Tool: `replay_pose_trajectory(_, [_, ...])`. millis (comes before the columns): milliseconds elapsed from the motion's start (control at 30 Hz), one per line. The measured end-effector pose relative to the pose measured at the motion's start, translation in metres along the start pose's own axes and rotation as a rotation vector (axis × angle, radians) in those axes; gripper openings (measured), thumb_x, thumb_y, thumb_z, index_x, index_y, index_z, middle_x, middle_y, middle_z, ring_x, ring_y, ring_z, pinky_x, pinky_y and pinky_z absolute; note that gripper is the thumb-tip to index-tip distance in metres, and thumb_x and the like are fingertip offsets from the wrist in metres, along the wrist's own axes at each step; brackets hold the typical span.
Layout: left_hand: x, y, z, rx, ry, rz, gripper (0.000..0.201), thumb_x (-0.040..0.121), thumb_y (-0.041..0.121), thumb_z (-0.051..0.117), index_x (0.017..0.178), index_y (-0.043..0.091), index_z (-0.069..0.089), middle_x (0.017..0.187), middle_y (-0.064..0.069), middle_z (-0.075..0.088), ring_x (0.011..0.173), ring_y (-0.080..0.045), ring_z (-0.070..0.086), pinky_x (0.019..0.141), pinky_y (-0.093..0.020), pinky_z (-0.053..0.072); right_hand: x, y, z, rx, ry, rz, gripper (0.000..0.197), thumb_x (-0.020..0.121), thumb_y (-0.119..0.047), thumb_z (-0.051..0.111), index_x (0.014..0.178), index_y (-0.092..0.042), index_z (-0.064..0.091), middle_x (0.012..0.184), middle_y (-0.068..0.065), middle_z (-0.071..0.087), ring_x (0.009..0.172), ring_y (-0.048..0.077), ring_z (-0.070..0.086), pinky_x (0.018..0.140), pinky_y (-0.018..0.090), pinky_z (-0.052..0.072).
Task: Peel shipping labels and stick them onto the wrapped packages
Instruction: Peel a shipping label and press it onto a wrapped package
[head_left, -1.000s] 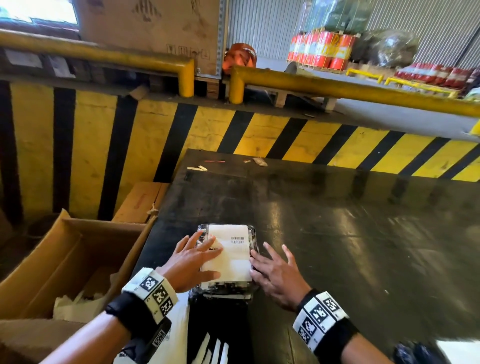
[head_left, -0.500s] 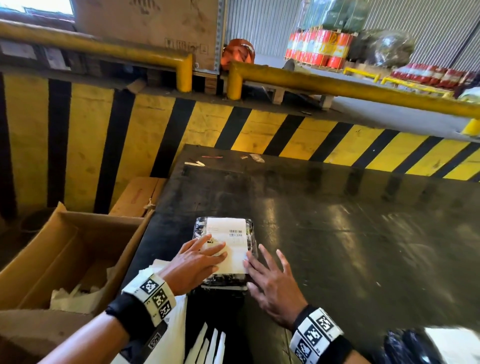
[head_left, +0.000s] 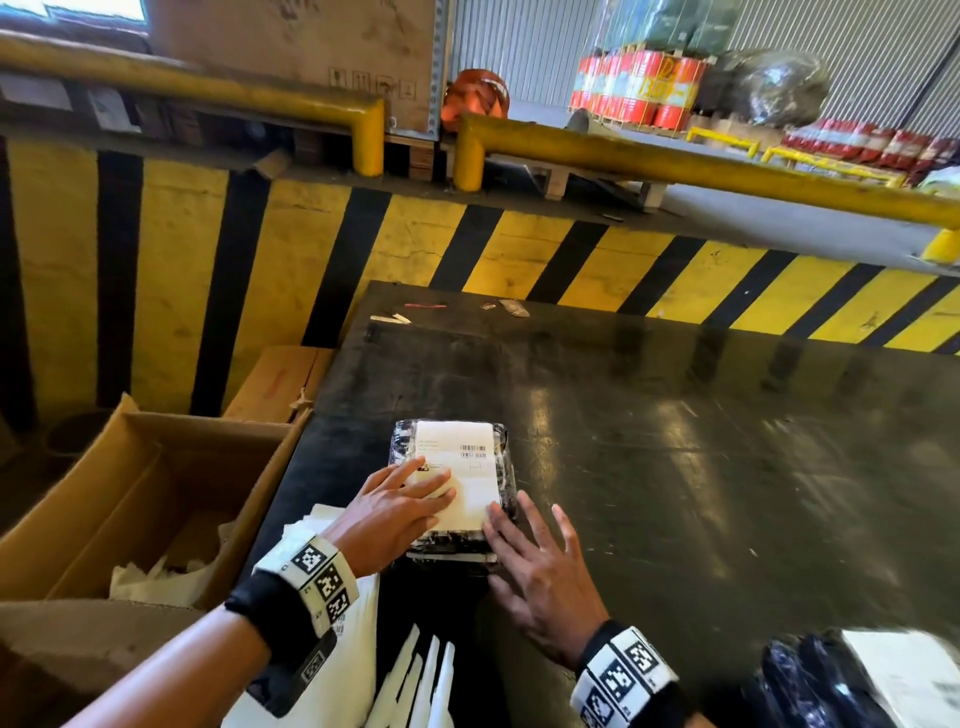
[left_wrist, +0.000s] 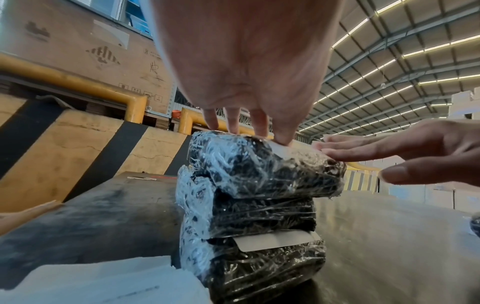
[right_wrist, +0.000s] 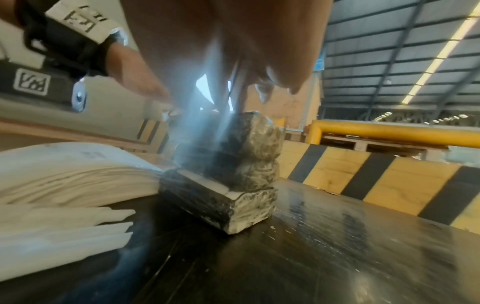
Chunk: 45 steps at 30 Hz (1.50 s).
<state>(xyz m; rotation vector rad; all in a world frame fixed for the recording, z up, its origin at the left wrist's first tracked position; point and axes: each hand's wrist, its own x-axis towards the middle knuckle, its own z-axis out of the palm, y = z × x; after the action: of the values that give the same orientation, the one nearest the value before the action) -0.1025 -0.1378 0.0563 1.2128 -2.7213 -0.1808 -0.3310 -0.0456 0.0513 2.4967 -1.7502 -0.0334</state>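
Head view downward; both wrist views close, low, sharing the wrapped package (left_wrist: 259, 185).

Lighting is bright and comes from ceiling light strips (left_wrist: 384, 67). The dark table (head_left: 675, 467) shows streaked glare. The right wrist view is motion-blurred, with a pale flare across the stacked packages (right_wrist: 233, 164). All views bend straight lines near the edges.

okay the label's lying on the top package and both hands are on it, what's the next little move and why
Probably sweep the left hand toward the far edge of the label, pressing flat. Its fingers cover only the near left part, while the barcode end lies untouched. The right hand rests at the near right corner of the top package and can steady the stack.
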Motion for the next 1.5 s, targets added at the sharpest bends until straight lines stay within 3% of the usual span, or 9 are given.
replay_pose_trajectory(233, [-0.002,0.016,-0.003,0.067,0.112,0.137,0.043,0.092,0.026,0.057,0.134,0.032,0.049,0.144,0.01,0.044,0.141,-0.022,0.027,0.111,-0.044,0.027,0.032,0.005,-0.031,0.506,0.242,0.129,0.046,0.097,-0.029,0.033,0.14,-0.019,0.044,0.151,-0.01,0.033,0.144,0.008,0.014,0.11,0.02,0.005])
replay_pose_trajectory(367, [-0.014,0.029,0.006,0.15,0.11,0.187,0.043,0.093,0.034,0.038,0.135,0.029,0.046,0.142,0.01,0.047,0.137,-0.018,0.031,0.107,-0.041,0.031,0.077,0.002,-0.037,0.471,0.115,0.165,0.049,0.099,-0.015,0.035,0.147,-0.017,0.029,0.156,-0.004,0.024,0.146,0.013,0.013,0.114,0.026,0.011])
replay_pose_trajectory(633, [-0.057,-0.007,0.02,0.12,0.082,0.024,0.047,0.095,0.037,0.028,0.142,0.032,0.034,0.149,0.013,0.033,0.141,-0.02,0.024,0.113,-0.041,0.009,0.097,-0.009,-0.009,0.357,0.014,0.143,0.05,0.1,-0.021,0.028,0.15,-0.024,0.02,0.159,-0.007,0.012,0.147,0.011,0.005,0.118,0.034,-0.002])
replay_pose_trajectory(767, [-0.06,-0.014,0.018,0.102,0.139,-0.013,0.052,0.098,0.047,0.012,0.136,0.035,0.045,0.143,0.016,0.041,0.138,-0.017,0.03,0.113,-0.044,0.023,0.098,-0.008,-0.008,0.363,-0.013,0.153,0.051,0.101,-0.021,0.027,0.15,-0.024,0.017,0.16,-0.008,0.009,0.147,0.011,0.003,0.118,0.035,-0.005])
replay_pose_trajectory(933, [-0.035,0.003,-0.005,0.003,0.261,-0.009,0.041,0.09,0.044,0.036,0.113,0.031,0.067,0.123,0.015,0.063,0.128,-0.015,0.049,0.108,-0.03,0.03,0.097,-0.012,-0.011,0.397,0.008,0.193,0.051,0.1,-0.022,0.027,0.15,-0.027,0.019,0.159,-0.011,0.009,0.147,0.01,0.002,0.118,0.04,-0.005])
replay_pose_trajectory(1067, [-0.006,0.018,0.002,-0.013,0.157,-0.007,0.054,0.089,0.041,0.023,0.134,0.029,0.05,0.144,0.014,0.043,0.144,-0.017,0.022,0.117,-0.036,0.007,0.096,-0.011,-0.011,0.418,0.016,0.196,0.048,0.102,-0.025,0.026,0.15,-0.029,0.019,0.159,-0.013,0.009,0.147,0.009,0.002,0.117,0.037,-0.004])
replay_pose_trajectory(1200, [-0.014,-0.006,0.009,-0.031,0.176,-0.053,0.051,0.092,0.041,0.02,0.134,0.035,0.049,0.141,0.018,0.046,0.143,-0.011,0.019,0.113,-0.037,-0.002,0.096,-0.011,-0.011,0.461,0.019,0.2,0.049,0.101,-0.023,0.029,0.149,-0.03,0.022,0.158,-0.015,0.01,0.146,0.007,0.002,0.117,0.035,-0.004])
replay_pose_trajectory(1367, [-0.028,-0.032,0.002,-0.057,0.184,-0.043,0.071,0.09,0.063,0.001,0.128,0.038,0.054,0.136,0.024,0.048,0.141,-0.005,0.021,0.115,-0.032,0.005,0.097,-0.01,-0.014,0.482,0.017,0.211,0.048,0.101,-0.023,0.029,0.148,-0.031,0.024,0.158,-0.016,0.011,0.146,0.006,0.002,0.117,0.035,-0.004])
replay_pose_trajectory(1500, [-0.007,-0.022,-0.016,-0.025,0.191,-0.021,0.044,0.093,0.042,0.029,0.115,0.031,0.066,0.124,0.016,0.062,0.131,-0.015,0.046,0.108,-0.027,0.021,0.097,-0.011,-0.013,0.484,0.016,0.216,0.047,0.101,-0.023,0.027,0.148,-0.031,0.024,0.158,-0.015,0.011,0.146,0.006,0.002,0.118,0.036,-0.004])
